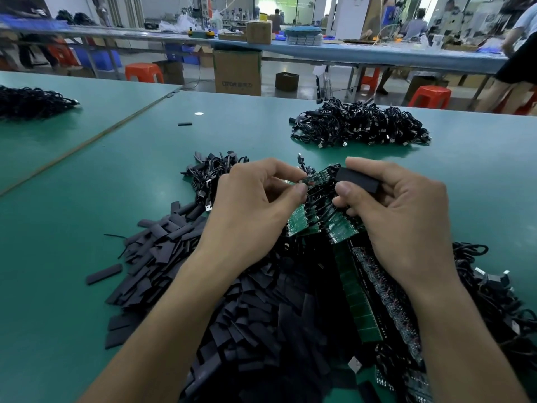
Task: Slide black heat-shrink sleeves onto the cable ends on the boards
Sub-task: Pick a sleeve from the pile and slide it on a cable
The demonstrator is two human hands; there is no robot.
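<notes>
Sleeves [261, 330]; left hand [247, 210] pinches board [313, 178]; right hand [406, 222], sleeve [357, 178]

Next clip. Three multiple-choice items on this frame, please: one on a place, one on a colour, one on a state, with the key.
1. Where does the pile of black sleeves lie?
A. in a blue bin
B. on the green table, by the left forearm
C. on a stool

2. What colour are the circuit boards?
A. red
B. white
C. green

3. What is the right hand doing?
A. pinching a black sleeve
B. lying flat, open
C. holding scissors

1 B: the pile spreads over the tabletop beside that arm.
2 C: their faces show green.
3 A: thumb and fingers grip the sleeve.
</notes>
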